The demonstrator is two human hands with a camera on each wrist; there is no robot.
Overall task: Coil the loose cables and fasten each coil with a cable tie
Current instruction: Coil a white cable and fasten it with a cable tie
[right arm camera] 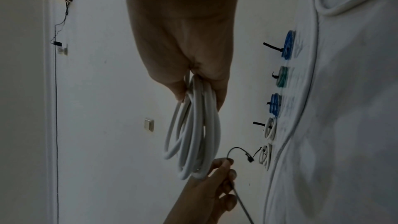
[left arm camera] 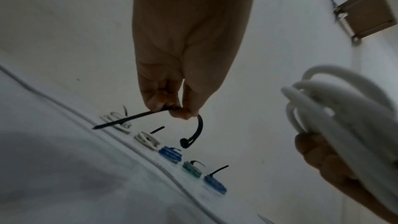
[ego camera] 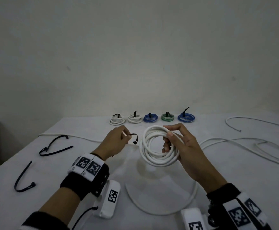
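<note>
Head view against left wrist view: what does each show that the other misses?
Only the head view shows the two spare black cable ties lying on the white table and the loose white cable at the right.

Only the left wrist view shows the straight tail of the black cable tie held by the left hand, and a brown wall fixture.

Both show the right hand gripping the white cable coil, and five tied coils in a row.

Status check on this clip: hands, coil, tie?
Left hand pinches black cable tie, beside the coil. Right hand grips white coil, not yet tied. Nothing between them.
</note>
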